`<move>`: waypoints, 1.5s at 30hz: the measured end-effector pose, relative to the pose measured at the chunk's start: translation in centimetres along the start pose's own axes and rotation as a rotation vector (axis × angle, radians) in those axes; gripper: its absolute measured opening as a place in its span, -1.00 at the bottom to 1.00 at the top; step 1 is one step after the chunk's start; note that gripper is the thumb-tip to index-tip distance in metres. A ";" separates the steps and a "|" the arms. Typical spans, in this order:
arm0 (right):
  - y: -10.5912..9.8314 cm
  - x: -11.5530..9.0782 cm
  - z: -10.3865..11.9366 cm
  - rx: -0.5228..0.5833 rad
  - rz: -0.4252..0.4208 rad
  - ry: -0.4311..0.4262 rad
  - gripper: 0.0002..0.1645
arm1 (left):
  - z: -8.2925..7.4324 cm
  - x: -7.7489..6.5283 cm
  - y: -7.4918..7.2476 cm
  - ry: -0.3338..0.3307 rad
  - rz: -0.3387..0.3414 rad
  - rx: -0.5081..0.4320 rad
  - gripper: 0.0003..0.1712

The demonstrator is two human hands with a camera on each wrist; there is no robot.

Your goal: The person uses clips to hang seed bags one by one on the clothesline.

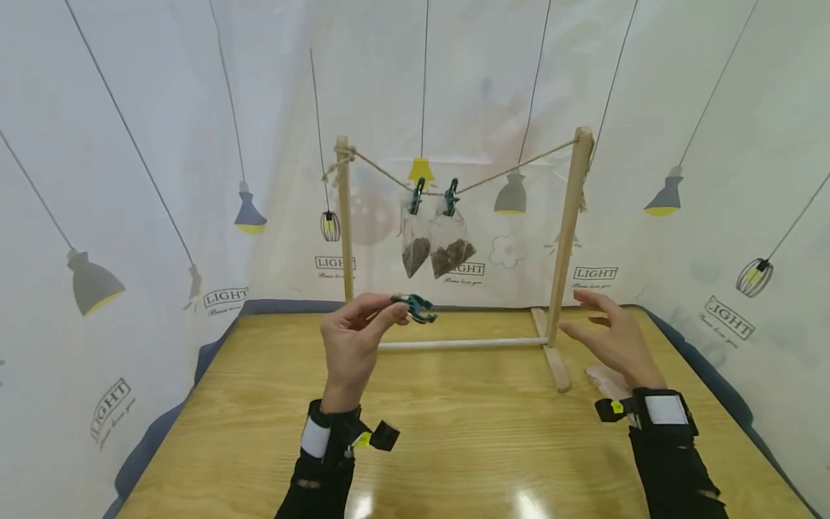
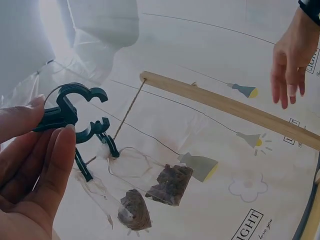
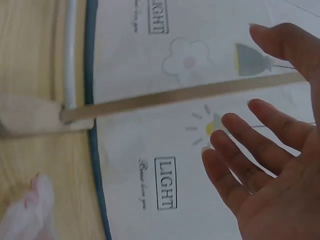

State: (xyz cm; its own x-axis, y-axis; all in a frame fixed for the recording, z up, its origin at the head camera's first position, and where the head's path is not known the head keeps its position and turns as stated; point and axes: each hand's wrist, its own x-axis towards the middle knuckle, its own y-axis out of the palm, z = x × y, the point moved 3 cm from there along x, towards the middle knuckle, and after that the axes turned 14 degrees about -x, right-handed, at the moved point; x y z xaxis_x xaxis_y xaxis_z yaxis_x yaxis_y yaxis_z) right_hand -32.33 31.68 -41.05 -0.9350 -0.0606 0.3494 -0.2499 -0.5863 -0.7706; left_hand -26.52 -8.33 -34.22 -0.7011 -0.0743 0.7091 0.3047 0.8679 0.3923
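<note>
In the head view my left hand [image 1: 353, 346] pinches a dark green spring clip [image 1: 415, 308] between thumb and fingers, in front of the rope. The left wrist view shows that clip [image 2: 67, 107] close up, its curved jaws apart and nothing between them. My right hand [image 1: 612, 342] is raised near the right post, fingers spread and holding nothing; the right wrist view shows its bare palm [image 3: 280, 190]. Two clear bags with dark brown contents, a left bag [image 1: 415, 245] and a right bag [image 1: 452, 245], hang from the rope [image 1: 519, 171] by green clips [image 1: 451, 196].
The rope runs between a left wooden post [image 1: 345, 216] and a right wooden post [image 1: 569, 231]. A white bar [image 1: 463, 344] joins the stand low down. Partly behind my right wrist, a pale pinkish, plastic-looking thing [image 1: 606, 378] lies on the wooden table [image 1: 454, 418]. A printed sheet hangs behind.
</note>
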 end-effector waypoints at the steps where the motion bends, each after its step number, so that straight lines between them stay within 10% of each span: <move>1: 0.0 -0.1 -0.7 -0.040 0.048 0.010 -0.10 | 0.0 0.0 -0.1 0.001 -0.004 0.005 -0.67; 8: 1.0 -1.6 -5.1 -0.275 0.270 0.009 0.08 | -0.1 0.0 -0.3 0.003 -0.017 0.023 -0.70; 19: 2.5 -3.6 -8.8 -0.436 0.308 0.033 0.05 | -0.4 0.2 -0.4 0.009 -0.027 0.019 -0.68; 32: 3.3 -4.7 -10.2 -0.424 0.278 0.068 -0.50 | -0.3 0.2 -0.5 -0.001 -0.013 0.027 -0.76; 45: 3.3 -5.0 -10.9 -0.498 0.052 -0.034 -0.88 | 0.0 0.2 -0.5 -0.028 -0.025 0.006 -0.72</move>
State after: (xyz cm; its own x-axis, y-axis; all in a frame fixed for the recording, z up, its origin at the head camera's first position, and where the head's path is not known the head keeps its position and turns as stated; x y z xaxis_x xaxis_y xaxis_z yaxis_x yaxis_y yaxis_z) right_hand -31.17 38.86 -51.15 -0.9429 -0.1105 0.3142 -0.3005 -0.1252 -0.9455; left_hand -26.79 -8.80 -34.26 -0.7264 -0.0824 0.6824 0.2830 0.8689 0.4062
